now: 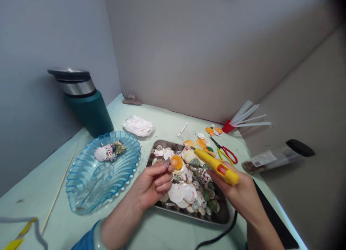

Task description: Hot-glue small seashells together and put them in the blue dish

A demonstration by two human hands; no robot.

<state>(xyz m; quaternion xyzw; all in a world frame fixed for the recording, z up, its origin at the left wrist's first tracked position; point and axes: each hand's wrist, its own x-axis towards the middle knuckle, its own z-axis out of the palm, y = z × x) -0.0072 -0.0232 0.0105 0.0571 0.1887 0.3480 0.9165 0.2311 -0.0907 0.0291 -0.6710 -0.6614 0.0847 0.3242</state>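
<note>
My left hand (156,183) is closed in a pinch over the near left part of a metal tray. Between thumb and forefinger is a small grey shell (168,163). My right hand (240,192) grips a yellow glue gun (213,163), its nozzle pointing left over the tray. The metal tray (189,218) holds a heap of white, green and striped shells (189,192). Just beyond my left fingertips shows an orange shell (177,162); I cannot tell whether it touches them. A black cord (220,236) runs below the tray's right corner.
At left, a blue scalloped dish (94,187) holds a shell cluster (109,152); a teal bottle (90,111) stands behind. Scissors (224,149), loose orange shells (201,143), a red cup of glue sticks (228,126), a clear tube (270,159) and a white packet (138,126) surround the tray.
</note>
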